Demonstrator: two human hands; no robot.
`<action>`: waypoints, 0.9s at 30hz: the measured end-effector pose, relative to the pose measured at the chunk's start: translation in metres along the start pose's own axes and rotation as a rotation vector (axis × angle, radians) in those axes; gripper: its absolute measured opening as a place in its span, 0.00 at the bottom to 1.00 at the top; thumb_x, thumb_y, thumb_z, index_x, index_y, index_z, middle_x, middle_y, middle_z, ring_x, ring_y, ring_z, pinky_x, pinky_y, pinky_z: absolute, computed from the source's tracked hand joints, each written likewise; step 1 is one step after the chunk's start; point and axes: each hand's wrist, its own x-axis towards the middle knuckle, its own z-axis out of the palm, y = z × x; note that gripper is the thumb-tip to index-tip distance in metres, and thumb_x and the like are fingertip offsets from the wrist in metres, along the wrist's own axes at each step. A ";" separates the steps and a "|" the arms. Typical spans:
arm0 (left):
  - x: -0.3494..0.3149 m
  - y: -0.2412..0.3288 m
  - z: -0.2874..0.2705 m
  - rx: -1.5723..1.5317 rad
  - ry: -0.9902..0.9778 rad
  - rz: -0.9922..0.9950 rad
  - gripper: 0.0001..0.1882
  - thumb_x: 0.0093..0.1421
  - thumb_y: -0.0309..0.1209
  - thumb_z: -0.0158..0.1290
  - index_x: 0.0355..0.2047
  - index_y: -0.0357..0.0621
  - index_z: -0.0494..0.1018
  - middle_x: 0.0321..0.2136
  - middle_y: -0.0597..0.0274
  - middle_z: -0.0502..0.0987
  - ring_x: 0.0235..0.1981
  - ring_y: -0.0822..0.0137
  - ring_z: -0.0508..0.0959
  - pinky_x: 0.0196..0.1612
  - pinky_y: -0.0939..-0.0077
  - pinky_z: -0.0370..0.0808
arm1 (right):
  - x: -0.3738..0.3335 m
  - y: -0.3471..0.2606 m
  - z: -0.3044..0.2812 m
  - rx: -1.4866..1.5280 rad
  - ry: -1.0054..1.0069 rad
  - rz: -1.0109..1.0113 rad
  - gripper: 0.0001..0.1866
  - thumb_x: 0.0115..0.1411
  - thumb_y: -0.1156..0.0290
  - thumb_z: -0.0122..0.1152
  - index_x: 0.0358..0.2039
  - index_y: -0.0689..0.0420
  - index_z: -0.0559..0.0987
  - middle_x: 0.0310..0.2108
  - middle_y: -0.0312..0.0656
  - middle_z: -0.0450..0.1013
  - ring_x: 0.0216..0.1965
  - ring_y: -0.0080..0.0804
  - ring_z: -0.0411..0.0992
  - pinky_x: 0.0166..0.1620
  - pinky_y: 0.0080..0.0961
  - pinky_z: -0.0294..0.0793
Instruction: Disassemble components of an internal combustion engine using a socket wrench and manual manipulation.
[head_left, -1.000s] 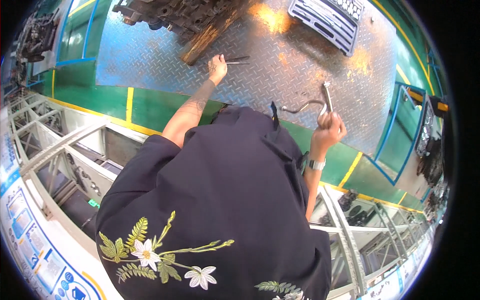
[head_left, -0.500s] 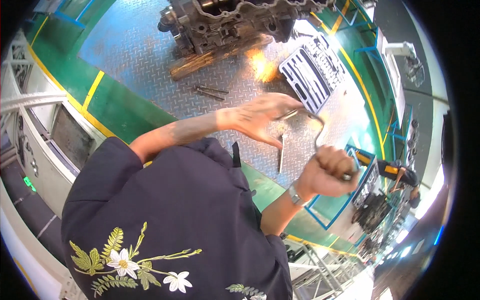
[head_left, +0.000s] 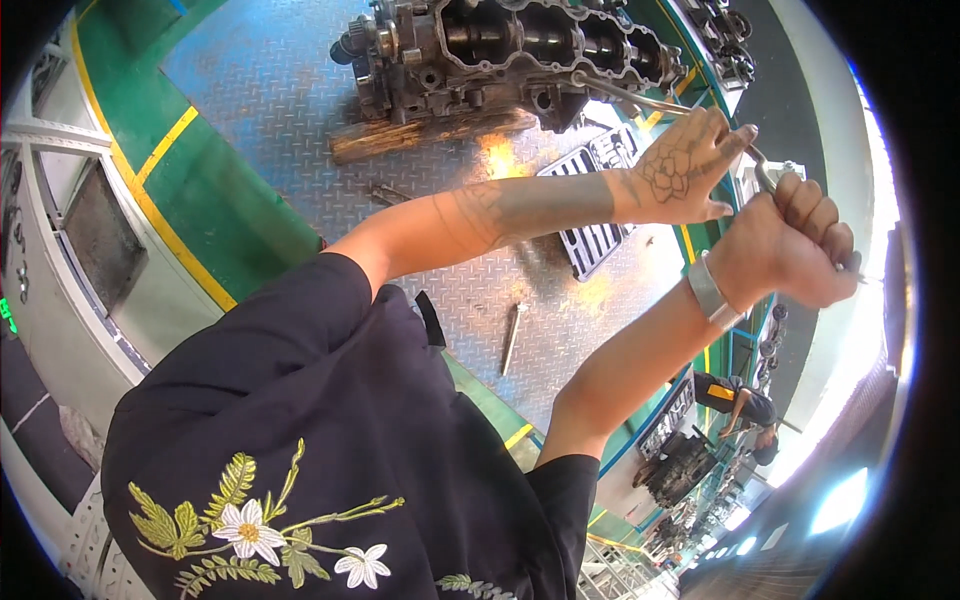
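A long crank-shaped speed wrench (head_left: 655,102) reaches from the engine block (head_left: 410,85) toward my right side. Its far end is at the near rim of the block; whether it sits on a bolt I cannot tell. My right hand (head_left: 785,245) is closed in a fist round its near end. Farther along, my left hand (head_left: 678,172) lies over the rod, the fingers bent across it and the thumb held apart. The left palm is hidden. The block's open top shows dark rounded bays.
A wooden beam (head_left: 430,135) props the engine block on a steel plate floor. An open tool case (head_left: 585,250) lies behind my left forearm. Nearer is a loose ratchet-like tool (head_left: 513,340); metal bars (head_left: 390,195) lie left. Another person (head_left: 740,405) works beside engine parts (head_left: 675,470) at right.
Both hands have moved up and right with the speed wrench, whose far end is now at the engine block. My left hand has gone from spread beside the rod to lying over it.
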 end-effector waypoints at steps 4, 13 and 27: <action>0.018 -0.010 0.025 0.030 0.130 0.009 0.38 0.42 0.39 0.66 0.52 0.40 0.62 0.39 0.45 0.63 0.40 0.50 0.65 0.43 0.55 0.67 | 0.025 0.003 0.003 -0.085 -0.021 0.105 0.17 0.55 0.59 0.33 0.13 0.48 0.46 0.11 0.32 0.39 0.15 0.24 0.36 0.21 0.25 0.39; 0.153 -0.120 0.046 0.191 -0.329 0.737 0.08 0.58 0.31 0.48 0.27 0.39 0.72 0.22 0.46 0.74 0.24 0.47 0.76 0.29 0.53 0.72 | 0.071 0.033 0.018 -0.014 -0.415 0.267 0.17 0.54 0.63 0.34 0.10 0.50 0.50 0.10 0.36 0.42 0.15 0.26 0.40 0.22 0.28 0.42; 0.144 -0.085 -0.058 -0.040 -1.094 -0.186 0.15 0.52 0.38 0.54 0.19 0.38 0.74 0.18 0.51 0.76 0.18 0.56 0.76 0.24 0.62 0.71 | 0.066 0.024 -0.016 0.096 -0.268 0.399 0.19 0.56 0.61 0.37 0.13 0.49 0.47 0.12 0.32 0.39 0.15 0.24 0.37 0.21 0.28 0.41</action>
